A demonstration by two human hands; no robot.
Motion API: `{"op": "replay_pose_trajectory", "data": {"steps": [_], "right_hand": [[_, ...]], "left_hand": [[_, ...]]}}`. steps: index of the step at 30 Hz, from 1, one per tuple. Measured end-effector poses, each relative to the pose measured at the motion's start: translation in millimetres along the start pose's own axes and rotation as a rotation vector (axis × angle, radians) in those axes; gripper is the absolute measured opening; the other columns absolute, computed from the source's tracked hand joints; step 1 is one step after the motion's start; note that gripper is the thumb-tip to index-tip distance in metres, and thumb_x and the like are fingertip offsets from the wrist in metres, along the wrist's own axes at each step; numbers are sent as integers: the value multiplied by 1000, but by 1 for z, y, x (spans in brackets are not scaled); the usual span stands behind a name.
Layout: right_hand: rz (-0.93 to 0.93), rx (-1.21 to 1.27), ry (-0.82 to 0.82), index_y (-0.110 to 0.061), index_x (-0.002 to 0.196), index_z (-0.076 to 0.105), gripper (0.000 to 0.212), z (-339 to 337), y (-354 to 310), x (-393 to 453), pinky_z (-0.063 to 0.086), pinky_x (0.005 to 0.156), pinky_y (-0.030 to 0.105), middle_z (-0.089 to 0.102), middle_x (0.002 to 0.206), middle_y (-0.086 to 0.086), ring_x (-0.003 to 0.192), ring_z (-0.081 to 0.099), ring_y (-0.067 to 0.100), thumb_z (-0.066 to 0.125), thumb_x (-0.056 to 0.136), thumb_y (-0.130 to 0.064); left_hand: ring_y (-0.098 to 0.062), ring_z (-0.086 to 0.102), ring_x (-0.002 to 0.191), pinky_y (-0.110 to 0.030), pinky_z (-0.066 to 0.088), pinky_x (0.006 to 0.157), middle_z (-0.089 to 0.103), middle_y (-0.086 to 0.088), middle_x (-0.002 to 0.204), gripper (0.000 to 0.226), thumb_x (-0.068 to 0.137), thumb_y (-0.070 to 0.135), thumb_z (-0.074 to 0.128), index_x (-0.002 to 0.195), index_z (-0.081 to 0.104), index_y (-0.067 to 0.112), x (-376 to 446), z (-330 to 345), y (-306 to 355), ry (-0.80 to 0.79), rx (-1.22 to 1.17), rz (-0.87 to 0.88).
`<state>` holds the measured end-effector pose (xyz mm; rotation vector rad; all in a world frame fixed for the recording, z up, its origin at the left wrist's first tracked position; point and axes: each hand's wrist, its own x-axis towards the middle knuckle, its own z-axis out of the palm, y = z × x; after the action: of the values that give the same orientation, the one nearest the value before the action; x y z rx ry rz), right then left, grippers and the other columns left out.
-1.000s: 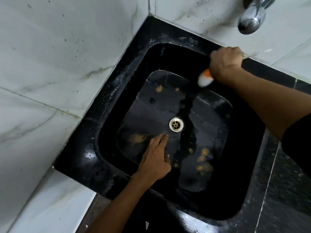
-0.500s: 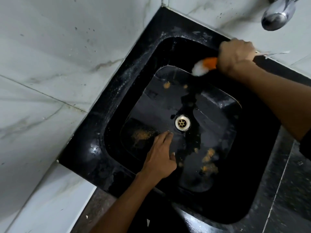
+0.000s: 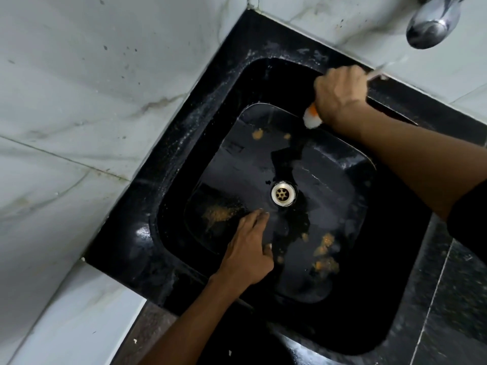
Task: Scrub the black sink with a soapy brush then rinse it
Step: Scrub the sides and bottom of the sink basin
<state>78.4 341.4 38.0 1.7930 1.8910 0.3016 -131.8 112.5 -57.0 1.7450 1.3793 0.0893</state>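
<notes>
The square black sink (image 3: 184, 143) fills the middle of the view, its floor wet and dotted with orange-brown grime around a metal drain (image 3: 283, 193). My right hand (image 3: 340, 94) grips a brush (image 3: 391, 118) with an orange neck and white bristles, the bristles against the far inner wall of the basin; its pale handle sticks out behind the hand. My left hand (image 3: 250, 248) lies flat on the sink floor, fingers straight, fingertips just left of the drain beside a patch of grime (image 3: 220, 213).
A chrome tap spout (image 3: 432, 25) hangs at the top right over the sink's far rim. White marble tiles (image 3: 92, 88) wall in the left and far sides. A dark speckled counter (image 3: 453, 299) runs along the right.
The brush head has swept back and down along the far wall, now tucked under my right hand. My left hand stays flat near the drain. The view has shifted slightly.
</notes>
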Motion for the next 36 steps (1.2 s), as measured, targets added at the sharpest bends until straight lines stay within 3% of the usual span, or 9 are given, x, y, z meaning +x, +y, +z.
{"op": "replay_pose_trajectory", "data": {"steps": [4, 7, 12, 18, 22, 24, 27, 30, 36], "right_hand": [[-240, -59, 198, -12, 86, 68, 24, -20, -19, 11, 36, 67, 33, 70, 89, 14, 83, 66, 30, 45, 93, -12], [-280, -200, 159, -15, 85, 67, 29, -15, -6, 12, 38, 71, 33, 70, 88, 11, 84, 66, 29, 40, 95, -16], [-85, -149, -85, -14, 95, 69, 19, 4, 1, 2, 36, 65, 30, 69, 94, 8, 87, 66, 27, 53, 93, -24], [-105, -103, 57, -13, 95, 70, 21, -8, -13, 21, 37, 66, 32, 69, 95, 12, 88, 66, 31, 49, 95, -13], [124, -55, -178, -13, 98, 72, 23, 8, 7, 4, 44, 83, 40, 69, 99, 9, 95, 65, 28, 66, 81, -27], [195, -106, -244, -10, 108, 70, 24, 19, 31, -8, 43, 77, 33, 68, 108, 9, 102, 64, 28, 55, 90, -16], [163, -185, -122, -11, 104, 70, 22, 32, 56, -17, 44, 81, 31, 69, 108, 11, 102, 65, 28, 52, 92, -15], [40, -173, 7, -13, 94, 71, 20, 33, 44, -28, 44, 73, 32, 71, 96, 10, 92, 68, 30, 51, 93, -15], [224, -148, -187, -9, 110, 67, 26, 51, 73, -47, 41, 77, 30, 66, 109, 13, 102, 63, 29, 51, 90, -13]], "left_hand": [[-11, 10, 148, -25, 16, 120, 18, 5, 161, 73, 90, 19, 59, 155, 26, 18, -1, -1, 0, 2, -3, 2], [-11, 9, 149, -24, 14, 120, 17, 6, 162, 73, 91, 19, 59, 155, 25, 18, 0, 0, -2, 3, -15, -2], [-12, 9, 149, -29, 17, 123, 16, 5, 162, 73, 90, 20, 59, 155, 26, 18, 0, 0, 0, 2, -28, -9], [-10, 9, 149, -20, 10, 117, 16, 6, 162, 73, 91, 21, 59, 155, 26, 18, 1, 0, -1, 0, -1, -11], [-11, 8, 150, -24, 14, 121, 15, 6, 163, 72, 91, 21, 59, 155, 26, 19, 1, 0, -2, -9, -11, -8], [-11, 8, 150, -26, 14, 121, 14, 7, 163, 72, 92, 21, 59, 155, 26, 19, 2, 0, -2, -13, -19, -3], [-12, 8, 150, -23, 11, 119, 15, 7, 163, 73, 91, 21, 60, 156, 25, 19, 0, 1, -2, -11, -10, 3], [-12, 10, 150, -23, 11, 120, 17, 7, 163, 73, 90, 21, 61, 155, 27, 19, 0, 3, -3, -19, 5, 8], [-11, 12, 150, -29, 16, 122, 17, 7, 163, 72, 91, 21, 61, 155, 28, 20, 0, 5, -2, -44, 32, 2]]}}
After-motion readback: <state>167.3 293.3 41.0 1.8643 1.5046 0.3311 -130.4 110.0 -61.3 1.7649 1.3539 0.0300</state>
